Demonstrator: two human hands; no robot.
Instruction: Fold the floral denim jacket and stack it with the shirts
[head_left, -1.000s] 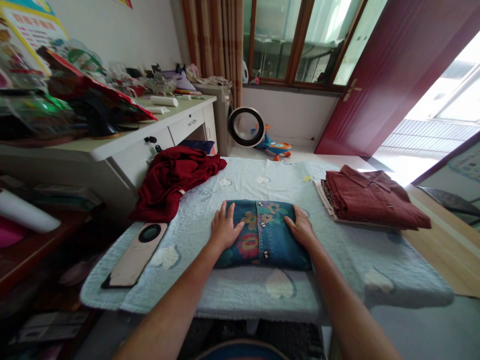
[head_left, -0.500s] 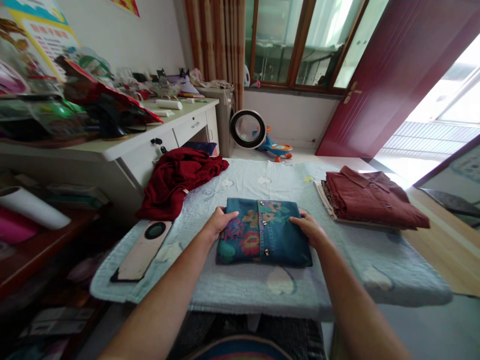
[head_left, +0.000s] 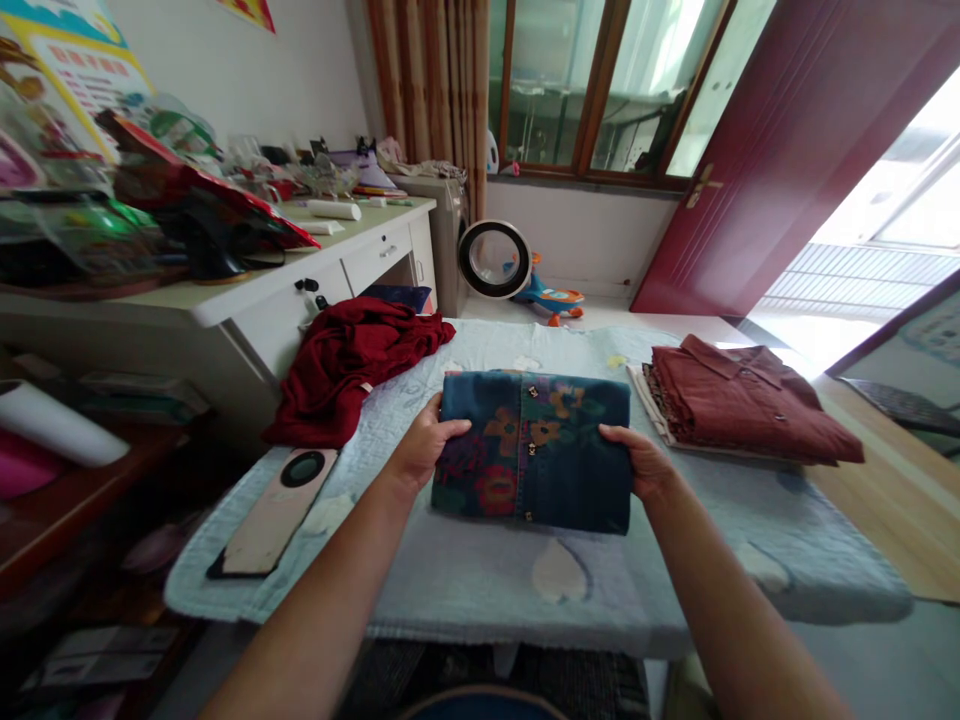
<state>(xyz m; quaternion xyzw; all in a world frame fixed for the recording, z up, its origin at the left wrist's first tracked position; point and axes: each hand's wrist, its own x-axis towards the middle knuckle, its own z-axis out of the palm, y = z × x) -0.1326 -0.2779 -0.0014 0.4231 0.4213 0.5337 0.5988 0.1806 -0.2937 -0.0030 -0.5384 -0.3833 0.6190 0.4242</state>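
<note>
Between my two hands is a folded blue floral shirt [head_left: 574, 470] with a buttoned strip down its middle. My left hand [head_left: 426, 440] grips its left edge, thumb on top and fingers out of sight beneath. On the opposite edge, my right hand [head_left: 637, 458] is closed in the same way. The shirt's far side is tilted up off the quilted light-blue cover [head_left: 480, 590]. To the right lies a stack of folded clothes with a reddish-brown collared shirt [head_left: 750, 400] on top. A crumpled dark red garment [head_left: 345, 360] lies at the back left.
A phone-like pale slab [head_left: 277, 515] with a dark round patch lies at the table's left edge. Behind it stands a cluttered white desk [head_left: 277, 320]. A round-doored washing machine [head_left: 450, 240], a blue and orange toy [head_left: 551, 297] and a red door [head_left: 720, 150] are farther back.
Both hands have lifted the folded blue floral shirt, and its far edge has come up from the cover. The other clothes stay where they were.
</note>
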